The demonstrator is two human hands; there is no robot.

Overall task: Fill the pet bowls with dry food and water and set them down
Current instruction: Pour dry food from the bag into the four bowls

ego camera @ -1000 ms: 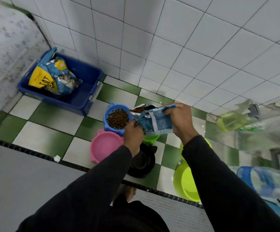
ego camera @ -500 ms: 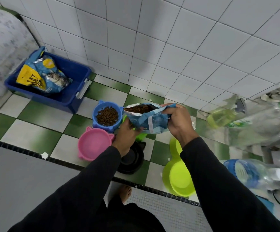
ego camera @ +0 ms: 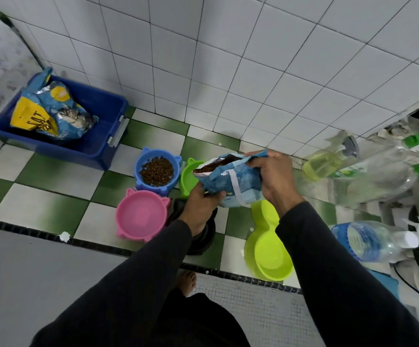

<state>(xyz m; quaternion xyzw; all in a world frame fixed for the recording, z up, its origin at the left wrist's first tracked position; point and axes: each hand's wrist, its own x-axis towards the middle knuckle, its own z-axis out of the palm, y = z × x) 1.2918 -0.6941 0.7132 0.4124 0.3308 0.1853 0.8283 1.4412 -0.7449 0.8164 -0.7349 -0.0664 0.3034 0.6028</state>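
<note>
Head view: both hands hold a small blue food bag [ego camera: 231, 181] up over the cluster of bowls on the green-and-white tiled floor [ego camera: 40, 196]. The left hand [ego camera: 201, 206] has its grip curled under the bag's lower corner, fingers wrapped round the base. The right hand [ego camera: 273, 176] pinches the bag's upper edge at the mouth, thumb and fingers closed on the foil. The mouth faces 10 o'clock and brown kibble shows inside it.

From the bag, the blue bowl [ego camera: 157, 171] lies at 9 o'clock and already holds kibble. The small green bowl [ego camera: 189, 175] sits just below the bag's mouth, partly hidden by it; I cannot tell its contents. The pink bowl [ego camera: 142, 216] at 8 o'clock looks bare of food. A black bowl [ego camera: 203, 236] at 6 o'clock is mostly behind the left forearm. The lime double bowl [ego camera: 269, 251] lies at 5 o'clock, with a water bottle [ego camera: 371, 242] on its side further right. A larger food bag [ego camera: 51, 113] rests in a blue bin [ego camera: 98, 136] far off at 10 o'clock.

Risks, as I judge them: the mouth is wide and floppy, so a quick tilt could send kibble over the green bowl's rim onto the tiles or into the blue one. The bowls crowd together, so a low hand could knock one.
</note>
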